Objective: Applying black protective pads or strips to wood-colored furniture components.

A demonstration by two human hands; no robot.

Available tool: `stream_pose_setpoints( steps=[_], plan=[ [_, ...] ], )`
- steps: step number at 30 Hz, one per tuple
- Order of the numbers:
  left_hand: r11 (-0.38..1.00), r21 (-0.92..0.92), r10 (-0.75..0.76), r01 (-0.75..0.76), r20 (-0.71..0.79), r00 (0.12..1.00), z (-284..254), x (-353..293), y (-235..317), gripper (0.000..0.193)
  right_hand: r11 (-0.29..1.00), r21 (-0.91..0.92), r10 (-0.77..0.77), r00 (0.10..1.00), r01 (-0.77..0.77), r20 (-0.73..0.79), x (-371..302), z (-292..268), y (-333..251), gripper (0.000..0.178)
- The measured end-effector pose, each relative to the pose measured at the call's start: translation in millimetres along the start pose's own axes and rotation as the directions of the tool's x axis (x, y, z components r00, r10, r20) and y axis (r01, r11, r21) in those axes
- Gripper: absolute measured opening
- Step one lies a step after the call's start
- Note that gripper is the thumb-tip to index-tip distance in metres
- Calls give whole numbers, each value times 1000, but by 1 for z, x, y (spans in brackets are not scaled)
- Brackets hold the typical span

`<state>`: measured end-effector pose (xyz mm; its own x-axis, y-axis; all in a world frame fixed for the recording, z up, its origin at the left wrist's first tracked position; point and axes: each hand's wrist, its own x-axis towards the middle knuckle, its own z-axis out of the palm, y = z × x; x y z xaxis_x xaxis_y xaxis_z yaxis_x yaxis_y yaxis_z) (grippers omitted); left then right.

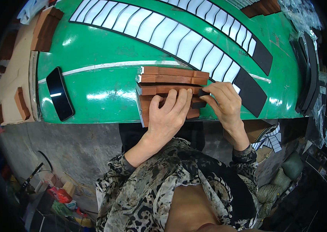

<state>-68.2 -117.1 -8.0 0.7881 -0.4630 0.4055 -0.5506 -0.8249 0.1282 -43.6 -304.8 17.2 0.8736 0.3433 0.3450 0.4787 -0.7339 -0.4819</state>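
Several reddish-brown wood-coloured slats [175, 78] lie in a row near the table's front edge, with pale strips at their left ends. My left hand [169, 112] rests over the nearer ones, its curled fingertips pressed on the long side of one brown slat [151, 90]. At that slat's right end, my right hand [225, 102] pinches a small black piece [202, 92] between thumb and fingers. Another dark end piece [198, 103] shows just below it. Part of the nearest brown slats is hidden under my left hand.
Two long black strips with white wavy-edged panels [159, 33] run across the green table [105, 77]. A black phone [60, 94] lies at left beside a cardboard box [20, 73] with brown pieces. Dark curved parts [308, 73] in clear plastic stand at the right edge.
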Motion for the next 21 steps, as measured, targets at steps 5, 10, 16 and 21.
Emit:
stream_pose_setpoints(
  steps=[5, 10, 16, 21],
  plan=[
    [1000, 1, -2, 2, -10, 1000, 0, -1, 0, 39, 999, -13, -47, 999, 47, 22, 5, 2, -3, 30],
    [1000, 2, -6, 6, -29, 1000, 1, -1, 0, 39, 999, -39, -36, 999, 37, 20, 7, 1, -5, 28],
    [1000, 7, -8, 8, -33, 999, 2, -2, 0, 38, 998, -41, -36, 999, 37, 14, 7, 2, -6, 29],
    [1000, 9, -6, 7, -37, 999, 3, -1, 0, 38, 998, -45, -44, 999, 44, 15, 7, 2, -5, 29]
  ],
)
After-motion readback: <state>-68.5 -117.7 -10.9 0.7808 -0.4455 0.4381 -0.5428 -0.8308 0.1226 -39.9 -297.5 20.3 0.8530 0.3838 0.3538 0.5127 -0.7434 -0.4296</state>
